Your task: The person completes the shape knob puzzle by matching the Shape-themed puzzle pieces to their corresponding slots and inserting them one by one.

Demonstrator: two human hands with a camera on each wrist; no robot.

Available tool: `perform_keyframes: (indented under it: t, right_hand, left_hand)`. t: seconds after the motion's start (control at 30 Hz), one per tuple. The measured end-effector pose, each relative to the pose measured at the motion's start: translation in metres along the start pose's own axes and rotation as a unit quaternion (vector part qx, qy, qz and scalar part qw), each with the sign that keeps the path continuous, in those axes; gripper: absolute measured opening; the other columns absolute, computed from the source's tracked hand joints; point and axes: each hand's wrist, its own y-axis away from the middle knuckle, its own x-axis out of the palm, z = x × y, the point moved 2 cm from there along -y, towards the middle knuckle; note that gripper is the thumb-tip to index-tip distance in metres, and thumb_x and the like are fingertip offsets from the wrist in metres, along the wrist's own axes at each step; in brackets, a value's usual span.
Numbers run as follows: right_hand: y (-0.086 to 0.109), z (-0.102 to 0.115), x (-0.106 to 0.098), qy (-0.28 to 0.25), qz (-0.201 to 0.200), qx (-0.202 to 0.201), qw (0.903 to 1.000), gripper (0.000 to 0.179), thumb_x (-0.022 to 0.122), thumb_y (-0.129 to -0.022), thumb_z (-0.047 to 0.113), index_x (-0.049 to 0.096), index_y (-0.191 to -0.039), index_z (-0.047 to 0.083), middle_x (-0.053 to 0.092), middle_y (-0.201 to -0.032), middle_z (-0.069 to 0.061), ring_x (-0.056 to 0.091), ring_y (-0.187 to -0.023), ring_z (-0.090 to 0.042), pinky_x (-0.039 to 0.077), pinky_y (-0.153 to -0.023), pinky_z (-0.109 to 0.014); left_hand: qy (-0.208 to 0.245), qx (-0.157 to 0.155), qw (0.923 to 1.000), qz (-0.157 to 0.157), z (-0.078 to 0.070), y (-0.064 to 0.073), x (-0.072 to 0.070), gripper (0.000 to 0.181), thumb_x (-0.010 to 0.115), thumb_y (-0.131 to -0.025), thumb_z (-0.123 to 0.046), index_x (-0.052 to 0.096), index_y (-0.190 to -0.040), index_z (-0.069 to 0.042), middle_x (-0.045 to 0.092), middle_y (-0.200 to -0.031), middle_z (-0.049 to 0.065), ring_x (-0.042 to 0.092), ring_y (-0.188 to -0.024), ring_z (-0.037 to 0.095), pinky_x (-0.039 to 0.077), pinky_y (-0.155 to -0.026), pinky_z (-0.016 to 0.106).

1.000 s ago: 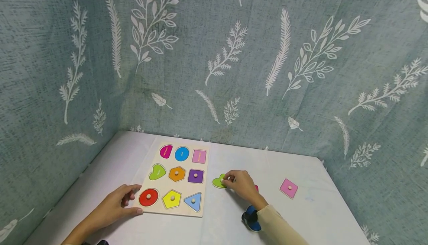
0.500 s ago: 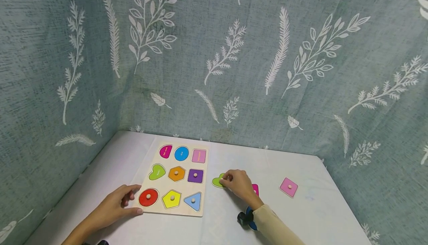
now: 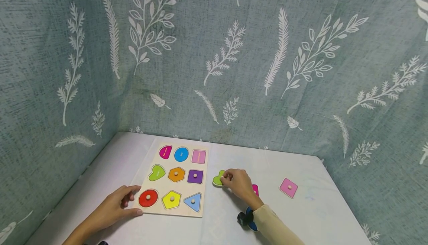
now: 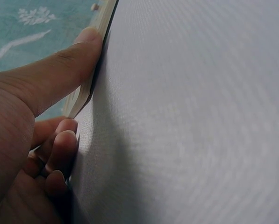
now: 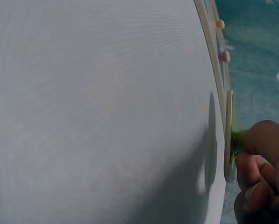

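Note:
My right hand [image 3: 241, 186] pinches the knob of a green heart puzzle piece [image 3: 218, 180], just right of the wooden puzzle board [image 3: 184, 187]. In the right wrist view the heart piece [image 5: 229, 168] stands clear of the tabletop, above its own shadow. My left hand [image 3: 115, 205] holds the board's near left corner, with the thumb [image 4: 78, 56] on the near edge and curled fingers at the left side. Knobbed pieces fill the orange hexagon, purple square, red circle, yellow pentagon and blue triangle places. The heart, blue circle, magenta and pink places show printed colour without knobs.
A pink knobbed piece [image 3: 288, 188] lies to the right on the white tabletop [image 3: 321, 208]. Partly hidden by the right arm are a magenta piece [image 3: 255, 189] and a blue piece [image 3: 253, 226]. Patterned cloth [image 3: 214, 70] rises behind and at the sides.
The green heart piece has come up off the table and tilted in the right hand's pinch. Its wrist had shifted slightly left earlier, showing more of the magenta piece. The left hand stays put.

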Motion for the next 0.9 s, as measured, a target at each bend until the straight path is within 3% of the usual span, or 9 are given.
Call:
perform_keyframes:
  t: [0.9]
  right_hand:
    - [-0.025, 0.044, 0.016, -0.033, 0.023, -0.073, 0.9965, 0.008, 0.077, -0.09, 0.018, 0.075, -0.083, 0.017, 0.054, -0.062, 0.015, 0.044, -0.059, -0.001, 0.035, -0.055, -0.021]
  left_hand:
    - [-0.002, 0.013, 0.9999, -0.003, -0.001, 0.0, -0.001, 0.089, 0.096, -0.068, -0.035, 0.058, -0.137, 0.006, 0.05, -0.095, 0.001, 0.047, -0.083, 0.014, 0.045, -0.069, 0.024]
